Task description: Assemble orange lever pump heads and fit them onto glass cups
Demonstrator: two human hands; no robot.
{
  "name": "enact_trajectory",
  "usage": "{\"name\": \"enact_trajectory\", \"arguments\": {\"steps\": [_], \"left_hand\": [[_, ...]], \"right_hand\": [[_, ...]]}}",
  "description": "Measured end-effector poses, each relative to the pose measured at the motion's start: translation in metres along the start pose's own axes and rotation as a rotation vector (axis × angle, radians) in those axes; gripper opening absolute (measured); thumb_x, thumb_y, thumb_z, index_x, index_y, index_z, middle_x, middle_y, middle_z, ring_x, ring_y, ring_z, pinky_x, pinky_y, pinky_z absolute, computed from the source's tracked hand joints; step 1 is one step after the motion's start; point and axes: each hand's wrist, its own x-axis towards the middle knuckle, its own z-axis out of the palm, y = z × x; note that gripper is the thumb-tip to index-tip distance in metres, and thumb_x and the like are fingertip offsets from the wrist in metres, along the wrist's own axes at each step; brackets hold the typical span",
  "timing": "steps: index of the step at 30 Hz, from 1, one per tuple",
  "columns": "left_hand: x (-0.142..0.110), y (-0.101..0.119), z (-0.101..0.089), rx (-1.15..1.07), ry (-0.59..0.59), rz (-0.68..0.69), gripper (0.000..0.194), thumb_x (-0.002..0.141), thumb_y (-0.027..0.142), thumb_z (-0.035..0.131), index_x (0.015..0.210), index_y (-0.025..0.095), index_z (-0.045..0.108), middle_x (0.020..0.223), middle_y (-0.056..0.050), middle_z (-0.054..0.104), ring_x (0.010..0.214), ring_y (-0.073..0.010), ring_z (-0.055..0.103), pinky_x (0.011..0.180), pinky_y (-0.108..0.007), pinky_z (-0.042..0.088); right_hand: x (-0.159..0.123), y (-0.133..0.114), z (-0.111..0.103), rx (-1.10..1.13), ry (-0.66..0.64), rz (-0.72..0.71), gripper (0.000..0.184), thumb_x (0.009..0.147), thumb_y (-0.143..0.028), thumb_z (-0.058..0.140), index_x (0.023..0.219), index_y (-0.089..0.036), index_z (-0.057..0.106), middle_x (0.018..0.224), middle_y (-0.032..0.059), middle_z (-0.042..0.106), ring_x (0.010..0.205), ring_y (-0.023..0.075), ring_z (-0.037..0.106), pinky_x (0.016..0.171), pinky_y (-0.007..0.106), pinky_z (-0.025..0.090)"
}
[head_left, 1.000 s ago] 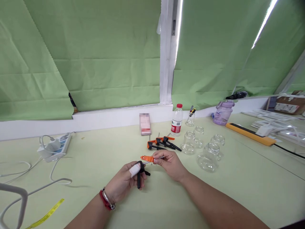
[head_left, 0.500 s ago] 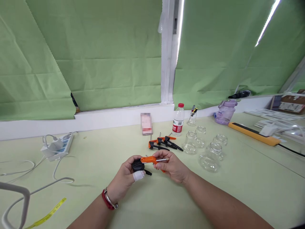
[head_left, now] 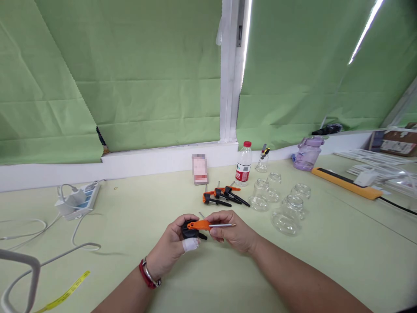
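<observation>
My left hand (head_left: 172,240), its thumb wrapped in white tape, is closed around a round black cap (head_left: 190,233). A black tube (head_left: 202,236) points out from under the cap to the right. With the fingers of my right hand (head_left: 237,233) I pinch an orange lever (head_left: 199,224), its holed end lying against the cap's top. A thin metal rod (head_left: 221,225) runs rightward from the lever, in front of my right fingers. Behind my hands lie several similar black-and-orange pieces (head_left: 217,194) with metal rods. Whether lever and cap are joined cannot be seen.
Several clear glass jars (head_left: 286,221) stand right of my hands. Behind them are a red-capped bottle (head_left: 243,167), a glass with screwdrivers (head_left: 262,164) and a purple jug (head_left: 308,155). A yellow-and-black bar (head_left: 347,183) lies right; a white power strip (head_left: 78,204) with cables sits left.
My right hand has shifted slightly down and turned. The lever's holed end has moved left over the cap, and more of the metal rod shows. My left hand stays nearly still.
</observation>
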Motion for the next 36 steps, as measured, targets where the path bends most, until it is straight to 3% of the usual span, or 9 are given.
{"name": "enact_trajectory", "arguments": {"steps": [8, 19, 26, 31, 36], "left_hand": [[0.0, 0.002, 0.001, -0.01, -0.038, -0.005, 0.039, 0.066, 0.016, 0.076, 0.101, 0.021, 0.059, 0.081, 0.0, 0.059, 0.068, -0.0106, 0.05, 0.064, -0.022, 0.042], [0.001, 0.0, 0.001, -0.014, -0.072, -0.003, 0.043, 0.061, 0.016, 0.079, 0.101, 0.021, 0.063, 0.086, -0.001, 0.061, 0.072, -0.013, 0.052, 0.067, -0.024, 0.043], [0.001, 0.0, 0.002, 0.011, -0.054, -0.039, 0.045, 0.059, 0.017, 0.08, 0.1, 0.022, 0.064, 0.081, 0.001, 0.061, 0.067, -0.0121, 0.051, 0.064, -0.024, 0.042], [-0.001, 0.001, 0.003, -0.006, -0.064, -0.007, 0.038, 0.068, 0.028, 0.074, 0.104, 0.022, 0.062, 0.088, -0.003, 0.06, 0.076, -0.0163, 0.051, 0.07, -0.027, 0.04], [-0.002, 0.003, 0.003, -0.046, -0.004, 0.009, 0.039, 0.086, 0.048, 0.048, 0.104, 0.017, 0.064, 0.092, -0.009, 0.061, 0.079, -0.0186, 0.048, 0.071, -0.029, 0.038]], "right_hand": [[-0.003, -0.004, 0.005, -0.033, -0.051, 0.035, 0.033, 0.066, -0.029, 0.077, 0.097, -0.017, 0.071, 0.069, -0.0005, 0.058, 0.058, 0.0081, 0.047, 0.054, 0.023, 0.038], [-0.003, -0.002, 0.007, -0.024, -0.094, -0.003, 0.034, 0.065, -0.029, 0.078, 0.095, -0.015, 0.072, 0.075, 0.001, 0.061, 0.06, 0.0086, 0.048, 0.057, 0.025, 0.04], [-0.001, 0.001, 0.008, -0.001, -0.057, 0.051, 0.03, 0.062, -0.03, 0.08, 0.082, -0.016, 0.063, 0.07, -0.0016, 0.058, 0.056, 0.0074, 0.048, 0.052, 0.021, 0.038], [0.0, 0.001, 0.011, -0.016, -0.056, 0.035, 0.032, 0.062, -0.034, 0.079, 0.08, -0.016, 0.059, 0.068, -0.0035, 0.055, 0.055, 0.0065, 0.046, 0.05, 0.02, 0.037], [0.0, 0.001, 0.011, -0.046, -0.058, 0.032, 0.033, 0.063, -0.035, 0.079, 0.081, -0.016, 0.059, 0.071, -0.0031, 0.056, 0.056, 0.0067, 0.047, 0.05, 0.021, 0.038]]}}
